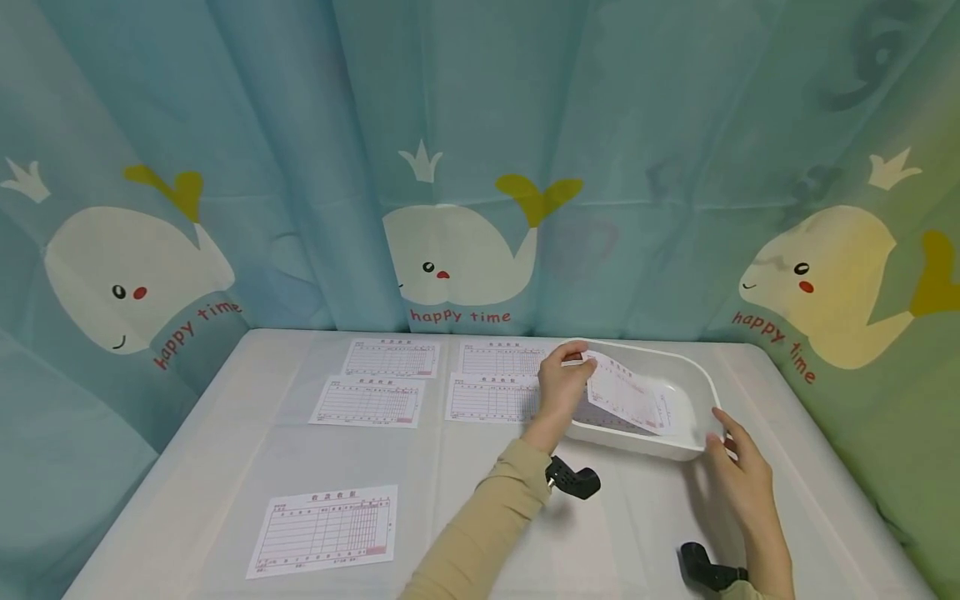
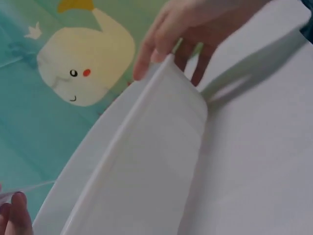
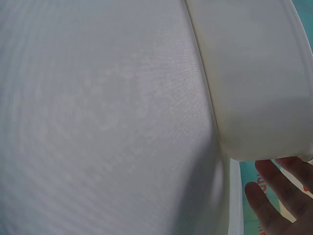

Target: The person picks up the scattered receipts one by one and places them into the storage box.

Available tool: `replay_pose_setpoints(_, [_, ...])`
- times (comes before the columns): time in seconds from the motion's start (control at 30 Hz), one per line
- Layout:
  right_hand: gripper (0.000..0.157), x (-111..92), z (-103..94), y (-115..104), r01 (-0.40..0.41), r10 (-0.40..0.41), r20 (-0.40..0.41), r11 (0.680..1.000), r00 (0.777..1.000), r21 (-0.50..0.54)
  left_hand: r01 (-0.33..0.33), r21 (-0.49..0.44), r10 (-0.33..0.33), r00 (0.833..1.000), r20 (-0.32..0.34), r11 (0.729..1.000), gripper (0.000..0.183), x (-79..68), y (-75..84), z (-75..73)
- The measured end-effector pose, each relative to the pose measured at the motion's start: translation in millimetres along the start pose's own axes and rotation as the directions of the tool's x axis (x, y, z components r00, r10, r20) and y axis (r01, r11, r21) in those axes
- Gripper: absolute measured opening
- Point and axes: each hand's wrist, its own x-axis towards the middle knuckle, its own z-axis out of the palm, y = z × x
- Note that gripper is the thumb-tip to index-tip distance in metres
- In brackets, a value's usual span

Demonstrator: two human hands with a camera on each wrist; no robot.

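My left hand (image 1: 564, 385) pinches the left end of a printed receipt slip (image 1: 626, 392) over a white plastic tray (image 1: 684, 448). That slip slants down into the tray, and another paper edge shows just behind its right end. At the tray's right end my right hand (image 1: 742, 475) grips the rim, fingers on one side and thumb on the other. In the left wrist view the right hand (image 2: 183, 34) straddles the tray's corner, while the left fingertips (image 2: 18, 210) hold the slip's edge at lower left. The right wrist view has the right-hand fingers (image 3: 279, 188) against the tray's end wall.
Several similar slips lie flat on the white table (image 1: 187, 500): two columns at the back, including one slip (image 1: 492, 398) close to my left wrist, and a single slip (image 1: 324, 533) at front left. A blue curtain (image 1: 465, 100) with whale prints hangs behind the table.
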Motion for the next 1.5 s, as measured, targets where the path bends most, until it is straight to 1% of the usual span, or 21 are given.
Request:
replay_pose_setpoints(0.17, [0.050,1,0.4,1,0.006,-0.006,0.007,1.000,1.000,0.005,-0.012,0.070,0.007,0.998,0.065,0.997,0.030,-0.5,-0.6,0.4])
replay_pose_setpoints(0.27, [0.050,1,0.4,1,0.002,-0.002,0.009,1.000,1.000,0.006,-0.028,0.143,0.015,0.995,0.096,0.989,0.034,-0.9,1.4,0.2])
replay_pose_setpoints(0.43, [0.050,1,0.3,0,0.004,-0.004,0.000,1.000,1.000,0.003,-0.083,0.266,0.045,0.988,0.146,0.960,0.041,-5.1,6.9,-0.7])
replay_pose_setpoints(0.57, [0.050,0,-0.1,0,0.006,-0.006,-0.001,1.000,1.000,0.003,-0.149,0.328,0.087,0.977,0.197,0.933,0.044,-9.7,9.8,-2.5])
replay_pose_setpoints(0.67, [0.051,1,-0.5,0,-0.001,0.001,0.013,1.000,1.000,0.010,-0.191,0.363,0.117,0.969,0.216,0.912,0.045,-12.1,10.1,-3.7])
replay_pose_setpoints(0.73, [0.051,1,-0.7,0,-0.005,0.005,0.023,1.000,1.000,0.014,-0.211,0.376,0.135,0.966,0.218,0.902,0.044,-13.2,9.8,-4.1])
replay_pose_setpoints(0.9, [0.051,1,-1.0,1,0.003,-0.003,0.018,1.000,1.000,0.006,-0.260,0.373,0.188,0.957,0.219,0.890,0.043,-14.5,9.5,-4.7])
replay_pose_setpoints(1.1, [0.051,1,-0.5,1,0.004,-0.004,0.025,1.000,1.000,0.010,-0.301,0.416,0.233,0.950,0.207,0.858,0.042,-15.7,10.8,-4.7])
replay_pose_setpoints(1.3, [0.051,1,-0.4,1,0.003,-0.003,0.025,1.000,1.000,0.006,-0.346,0.432,0.276,0.936,0.219,0.833,0.042,-17.9,12.1,-5.5])
replay_pose_setpoints(1.5, [0.052,1,-0.8,1,0.002,-0.002,0.022,1.000,1.000,0.000,-0.386,0.417,0.314,0.921,0.233,0.823,0.043,-23.1,13.6,-11.1])
